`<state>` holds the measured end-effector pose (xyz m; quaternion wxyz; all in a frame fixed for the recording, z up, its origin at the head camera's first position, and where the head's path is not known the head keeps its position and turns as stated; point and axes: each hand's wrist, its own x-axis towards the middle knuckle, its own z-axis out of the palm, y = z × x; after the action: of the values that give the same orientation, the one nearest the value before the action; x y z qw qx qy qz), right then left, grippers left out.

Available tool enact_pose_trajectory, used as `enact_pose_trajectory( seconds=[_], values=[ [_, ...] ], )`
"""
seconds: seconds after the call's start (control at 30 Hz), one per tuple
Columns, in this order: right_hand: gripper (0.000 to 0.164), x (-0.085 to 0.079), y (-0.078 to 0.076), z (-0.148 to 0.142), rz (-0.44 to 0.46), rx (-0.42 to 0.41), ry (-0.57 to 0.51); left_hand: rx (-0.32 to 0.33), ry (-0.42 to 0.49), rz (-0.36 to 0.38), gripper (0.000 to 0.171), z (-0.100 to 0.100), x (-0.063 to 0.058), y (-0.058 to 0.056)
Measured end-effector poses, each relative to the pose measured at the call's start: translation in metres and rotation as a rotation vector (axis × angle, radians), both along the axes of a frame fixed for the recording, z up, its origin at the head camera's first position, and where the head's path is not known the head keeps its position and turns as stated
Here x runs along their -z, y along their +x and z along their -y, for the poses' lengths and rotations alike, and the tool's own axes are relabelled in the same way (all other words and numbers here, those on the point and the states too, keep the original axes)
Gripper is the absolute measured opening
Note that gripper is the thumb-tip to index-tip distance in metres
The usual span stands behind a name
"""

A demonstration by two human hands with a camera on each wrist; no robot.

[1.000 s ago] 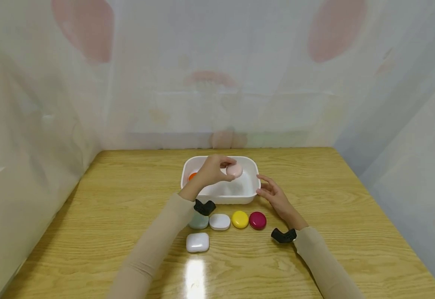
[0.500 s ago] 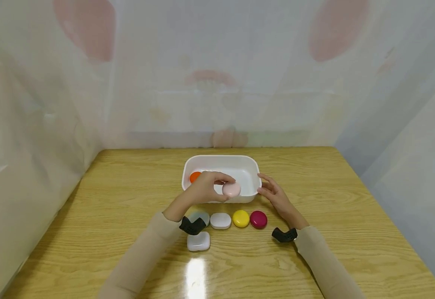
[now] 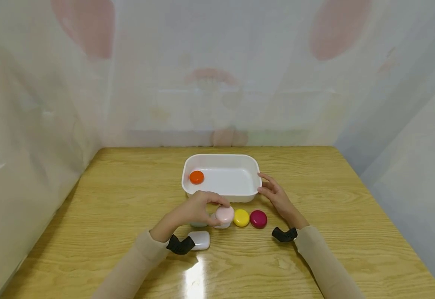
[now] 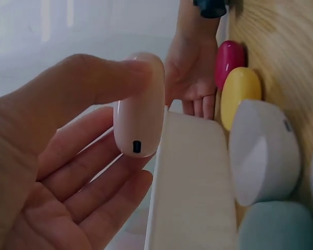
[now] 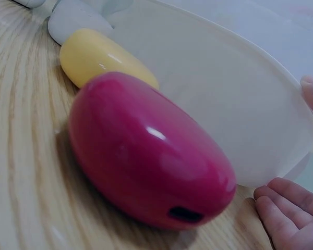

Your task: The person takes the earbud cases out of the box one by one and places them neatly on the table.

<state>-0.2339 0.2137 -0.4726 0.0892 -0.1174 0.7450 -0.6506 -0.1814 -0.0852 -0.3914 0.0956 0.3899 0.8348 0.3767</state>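
A round pale pink earbud case (image 3: 224, 214) is pinched between the thumb and fingers of my left hand (image 3: 196, 207). It is held over the white oval case (image 3: 221, 225), covering most of it in the head view. The left wrist view shows a small dark port on the pink case (image 4: 140, 112). My right hand (image 3: 277, 197) touches the right end of a white plastic box (image 3: 225, 198) with its fingertips, fingers loosely extended. An orange round case (image 3: 196, 177) lies inside the box at the left.
In front of the box stand a yellow case (image 3: 241, 218) and a magenta case (image 3: 258, 219), with a grey-green case (image 4: 276, 226) partly hidden by my left hand. A white rounded case (image 3: 201, 240) lies nearer. Fabric curtains (image 3: 217, 83) surround the wooden table (image 3: 314, 174).
My left hand has carried the pink case from over the box toward me, to above the row of cases. The right hand has stayed at the box's end.
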Motion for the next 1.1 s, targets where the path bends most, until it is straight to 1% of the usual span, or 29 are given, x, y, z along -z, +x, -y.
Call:
enact_pose_trajectory(
  seconds=[0.13,0.3,0.53,0.63,0.77,0.87,0.93,1.1],
  values=[
    [0.056,-0.001,0.000,0.000,-0.004,-0.002,-0.007,0.052,-0.015,-0.003,0.040,-0.001,0.006,0.006],
    [0.056,0.001,-0.001,0.000,-0.020,-0.007,-0.020,0.093,-0.055,-0.039,0.040,-0.002,0.011,0.010],
    [0.056,0.000,0.000,0.001,-0.019,0.002,-0.004,0.143,-0.134,0.005,0.040,0.000,0.018,0.014],
    [0.055,0.000,0.001,0.000,-0.021,0.007,0.004,0.162,-0.156,-0.009,0.041,0.000,0.020,0.014],
    [0.055,0.001,0.000,0.000,-0.019,0.003,-0.007,0.205,-0.185,-0.021,0.041,-0.001,0.021,0.014],
    [0.056,0.002,0.000,0.000,-0.022,-0.003,-0.015,0.213,-0.209,-0.020,0.040,-0.003,0.021,0.015],
    [0.056,0.001,-0.001,0.000,-0.025,-0.005,-0.016,0.209,-0.225,-0.032,0.040,-0.004,0.021,0.016],
    [0.056,0.000,-0.001,0.000,-0.022,-0.005,-0.019,0.208,-0.283,-0.084,0.041,-0.007,0.020,0.018]
  ],
)
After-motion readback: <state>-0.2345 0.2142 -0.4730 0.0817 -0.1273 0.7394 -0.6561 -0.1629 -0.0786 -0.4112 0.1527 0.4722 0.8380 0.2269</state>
